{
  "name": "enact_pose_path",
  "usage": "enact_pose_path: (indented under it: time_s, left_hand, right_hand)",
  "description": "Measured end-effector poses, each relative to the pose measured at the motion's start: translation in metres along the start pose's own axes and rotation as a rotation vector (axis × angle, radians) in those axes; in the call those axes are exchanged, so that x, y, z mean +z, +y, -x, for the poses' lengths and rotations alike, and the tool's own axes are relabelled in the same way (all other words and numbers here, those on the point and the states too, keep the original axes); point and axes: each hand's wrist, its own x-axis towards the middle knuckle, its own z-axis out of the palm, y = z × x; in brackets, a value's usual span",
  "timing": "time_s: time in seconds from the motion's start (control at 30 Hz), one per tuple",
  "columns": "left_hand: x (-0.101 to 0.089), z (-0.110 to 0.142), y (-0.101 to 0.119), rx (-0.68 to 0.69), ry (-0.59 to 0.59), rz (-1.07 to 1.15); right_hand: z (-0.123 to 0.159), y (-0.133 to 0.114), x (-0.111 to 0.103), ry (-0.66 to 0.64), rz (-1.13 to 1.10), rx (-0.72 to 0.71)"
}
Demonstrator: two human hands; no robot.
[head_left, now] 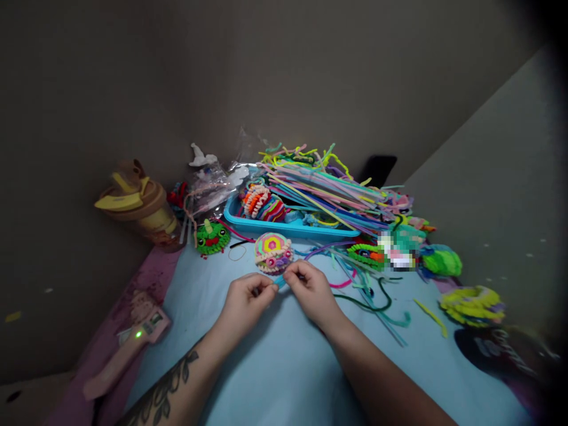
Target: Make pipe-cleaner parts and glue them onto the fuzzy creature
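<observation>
My left hand (247, 300) and my right hand (311, 290) meet over the light blue cloth (284, 367), fingers pinched together on a short blue pipe cleaner piece (280, 282) between them. Just beyond my fingertips lies a round pipe-cleaner figure (273, 252) in pink, yellow and cream. My left forearm carries a dark tattoo.
A blue tray (288, 228) behind holds coiled pieces and a long bundle of coloured pipe cleaners (328, 192). A green horned figure (213, 236) lies left, a pink glue gun (128, 343) with a green light further left, a brown-yellow bottle (142, 207) behind. Loose stems and green-yellow figures lie right.
</observation>
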Motion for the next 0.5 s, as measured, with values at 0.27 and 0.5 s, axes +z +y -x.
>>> enact_pose_path:
  time_s: [0.27, 0.5]
  left_hand:
    - [-0.0023, 0.0007, 0.0009, 0.047, -0.005, -0.100]
    - [-0.0034, 0.0050, -0.0062, 0.386, 0.018, -0.625]
  right_hand:
    - [0.0009, 0.0038, -0.0003, -0.011, 0.041, -0.074]
    - [0.0020, 0.0033, -0.0010, -0.087, 0.241, -0.366]
